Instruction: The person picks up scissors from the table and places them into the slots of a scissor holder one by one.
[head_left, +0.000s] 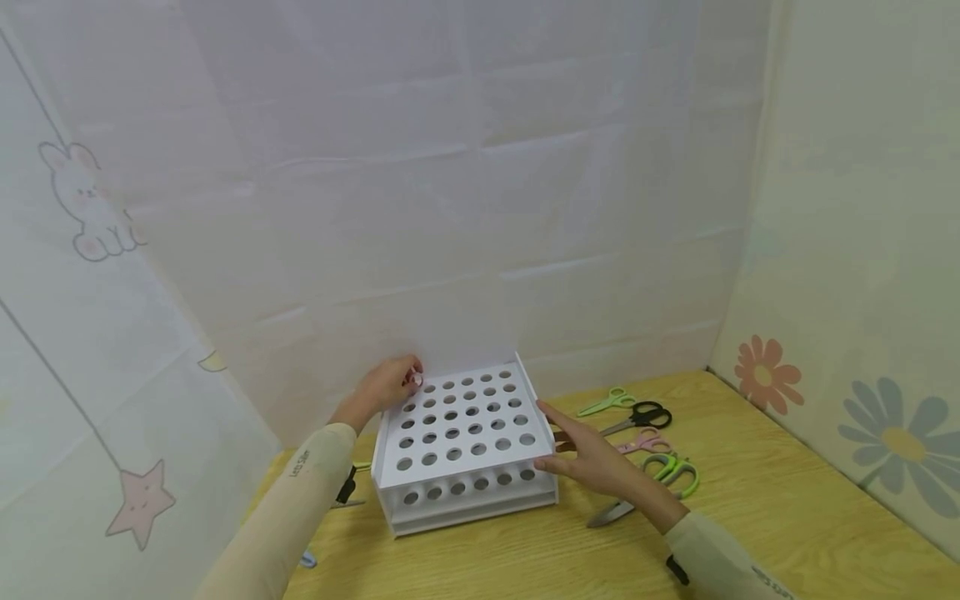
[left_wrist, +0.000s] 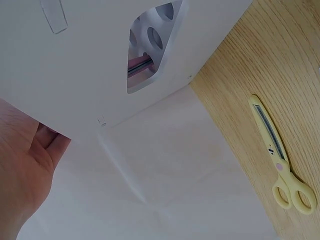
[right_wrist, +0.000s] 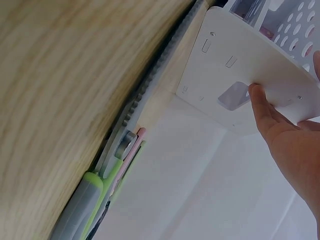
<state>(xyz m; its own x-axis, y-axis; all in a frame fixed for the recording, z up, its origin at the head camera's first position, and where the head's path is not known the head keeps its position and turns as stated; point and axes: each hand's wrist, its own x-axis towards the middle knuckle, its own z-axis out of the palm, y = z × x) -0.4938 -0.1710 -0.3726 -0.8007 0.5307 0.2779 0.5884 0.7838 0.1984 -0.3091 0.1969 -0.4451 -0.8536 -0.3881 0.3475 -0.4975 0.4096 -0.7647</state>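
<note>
I have the left hand pinching pink scissors, apparently blade-down, at the far-left corner of the white perforated rack; the right hand's fingers spread against its right side.

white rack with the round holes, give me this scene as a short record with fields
rack: white holed rack, standing on a wood-grain table
left hand: left hand pinches a small pinkish item at the rack's far left corner
right hand: right hand touches the rack's right side wall
right of rack: light green scissors, black-handled scissors, pink scissors, green-and-gray scissors
left of rack: yellow scissors, lying on the table
unclear: whole shape of the pinkish item
</note>
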